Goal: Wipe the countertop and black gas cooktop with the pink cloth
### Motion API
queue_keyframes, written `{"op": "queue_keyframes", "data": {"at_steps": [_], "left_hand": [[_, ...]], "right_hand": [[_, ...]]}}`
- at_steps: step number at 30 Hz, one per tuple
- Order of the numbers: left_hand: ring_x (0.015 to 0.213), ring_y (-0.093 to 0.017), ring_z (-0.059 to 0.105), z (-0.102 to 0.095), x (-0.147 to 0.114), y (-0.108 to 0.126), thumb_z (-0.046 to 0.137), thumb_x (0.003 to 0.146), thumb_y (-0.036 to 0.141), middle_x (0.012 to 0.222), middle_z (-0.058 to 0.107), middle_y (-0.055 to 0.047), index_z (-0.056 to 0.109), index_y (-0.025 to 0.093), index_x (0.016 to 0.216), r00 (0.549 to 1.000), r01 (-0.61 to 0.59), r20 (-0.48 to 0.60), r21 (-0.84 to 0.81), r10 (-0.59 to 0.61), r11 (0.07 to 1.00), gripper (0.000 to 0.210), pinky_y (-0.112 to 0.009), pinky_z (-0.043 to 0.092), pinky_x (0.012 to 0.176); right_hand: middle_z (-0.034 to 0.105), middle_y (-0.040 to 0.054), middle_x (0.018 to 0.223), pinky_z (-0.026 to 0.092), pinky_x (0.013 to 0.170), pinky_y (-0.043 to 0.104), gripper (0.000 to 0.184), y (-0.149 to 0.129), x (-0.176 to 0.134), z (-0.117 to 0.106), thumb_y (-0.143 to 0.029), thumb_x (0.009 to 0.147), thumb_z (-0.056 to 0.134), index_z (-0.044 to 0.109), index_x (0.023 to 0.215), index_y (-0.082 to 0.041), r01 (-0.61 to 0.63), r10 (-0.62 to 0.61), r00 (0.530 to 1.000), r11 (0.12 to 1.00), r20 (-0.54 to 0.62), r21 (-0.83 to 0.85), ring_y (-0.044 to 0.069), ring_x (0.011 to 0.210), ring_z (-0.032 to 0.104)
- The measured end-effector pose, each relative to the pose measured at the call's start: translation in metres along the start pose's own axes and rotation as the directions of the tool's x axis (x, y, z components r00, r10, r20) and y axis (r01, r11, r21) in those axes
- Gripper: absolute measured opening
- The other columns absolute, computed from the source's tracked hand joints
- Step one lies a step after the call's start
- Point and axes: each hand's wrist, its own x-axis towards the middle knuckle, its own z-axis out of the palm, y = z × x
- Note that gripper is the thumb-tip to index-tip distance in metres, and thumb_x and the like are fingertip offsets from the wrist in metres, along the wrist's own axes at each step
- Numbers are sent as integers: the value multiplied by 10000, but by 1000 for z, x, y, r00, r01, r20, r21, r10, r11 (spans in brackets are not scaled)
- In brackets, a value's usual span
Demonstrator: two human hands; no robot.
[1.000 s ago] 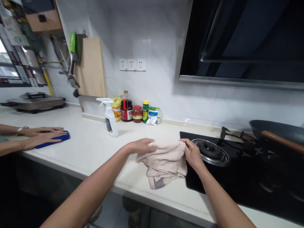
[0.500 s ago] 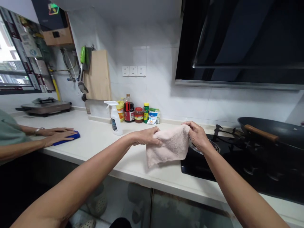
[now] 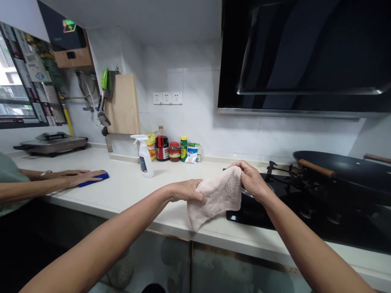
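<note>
"What are those two in front holding?"
"A pale pink cloth [image 3: 215, 199]; the left hand [image 3: 187, 191] has its grip pinching the left side, thumb on the near face; the right hand [image 3: 252, 182] has its grip pinching the upper right corner; it hangs between them above the worktop [image 3: 166, 213], by the left end of the black hob [image 3: 258, 219]."
"And beyond?"
"A white spray bottle [image 3: 146, 163] to the left, farther back; a wok [image 3: 345, 167] at right; far left, another person's hands [image 3: 81, 179] on a blue cloth [image 3: 100, 178]."

White ctr [image 3: 128, 185] w/ spray btl [image 3: 145, 162], hob [image 3: 351, 232], prob. blue cloth [image 3: 100, 177]
</note>
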Motion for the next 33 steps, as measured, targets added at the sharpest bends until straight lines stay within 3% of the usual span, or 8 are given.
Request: {"op": "queue_keyframes", "data": {"at_steps": [7, 13, 19, 23, 26, 28, 30, 33], "left_hand": [[1163, -287, 628, 29, -15, -1, 791, 698, 620, 1239, 706, -93, 637, 201, 1180, 997, 13, 75, -132, -3, 991, 656, -354, 515, 919], [933, -220, 658, 36, -18, -4, 844, 653, 510, 1016, 710, -35, 619, 200, 1014, 992, 90, 92, -101, -81, 991, 526, -296, 500, 764], [780, -151, 527, 35, -33, 5, 820, 664, 504, 834, 578, 36, 573, 193, 852, 997, 32, -72, 179, -19, 983, 440, -236, 391, 624], [763, -137, 507, 29, -48, 10, 807, 684, 522, 848, 559, 39, 544, 205, 874, 993, -35, -108, 105, 46, 994, 454, -229, 384, 619], [788, -155, 545, 9, -45, 6, 788, 701, 565, 863, 583, 26, 538, 206, 888, 983, -39, -174, 91, 54, 995, 476, -234, 413, 636], [843, -188, 587, -9, -33, -4, 738, 738, 588, 907, 617, 6, 573, 206, 920, 944, 44, -327, 249, 41, 967, 454, -259, 453, 680], [957, -240, 615, -27, -19, -20, 656, 805, 556, 1015, 649, -30, 625, 213, 1025, 854, 209, -518, 420, 45, 883, 409, -306, 491, 762], [1207, -332, 553, -41, -3, -53, 607, 836, 431, 1224, 626, -112, 631, 211, 1219, 761, 377, -648, 498, 46, 781, 443, -416, 467, 964]], "right_hand": [[653, -1, 879, 414, 644, 254, 267, 7, -37, -19, -452, 838, 681, 643, 958, -216, -179, 170, 982, 974, 78, 139, 144, 731, 548], [655, 17, 908, 425, 627, 258, 274, 10, -63, -29, -478, 867, 676, 638, 950, -220, -218, 207, 973, 970, 101, 111, 153, 739, 554], [655, 17, 889, 436, 647, 270, 208, -5, -74, -28, -430, 878, 625, 665, 926, -232, -139, 137, 984, 990, 112, 12, 172, 773, 568], [646, 9, 867, 417, 605, 255, 242, -6, -74, -21, -471, 886, 636, 655, 928, -233, -149, 141, 984, 987, 110, 61, 151, 714, 545], [637, 1, 846, 408, 580, 242, 268, 5, -54, -3, -487, 881, 633, 627, 944, -227, -181, 166, 981, 971, 103, 159, 138, 677, 535], [655, 16, 895, 451, 627, 258, 271, 21, -31, 14, -463, 894, 582, 617, 1005, -218, -180, 169, 982, 974, 85, 139, 151, 720, 576], [671, 35, 945, 497, 708, 302, 302, 42, -9, 31, -417, 915, 498, 605, 1105, -208, -185, 185, 981, 983, 50, -7, 174, 785, 619], [682, 57, 972, 497, 893, 415, 335, 74, 1, 44, -307, 863, 527, 609, 1168, -196, -204, 213, 977, 947, 12, -247, 218, 908, 650]]}}
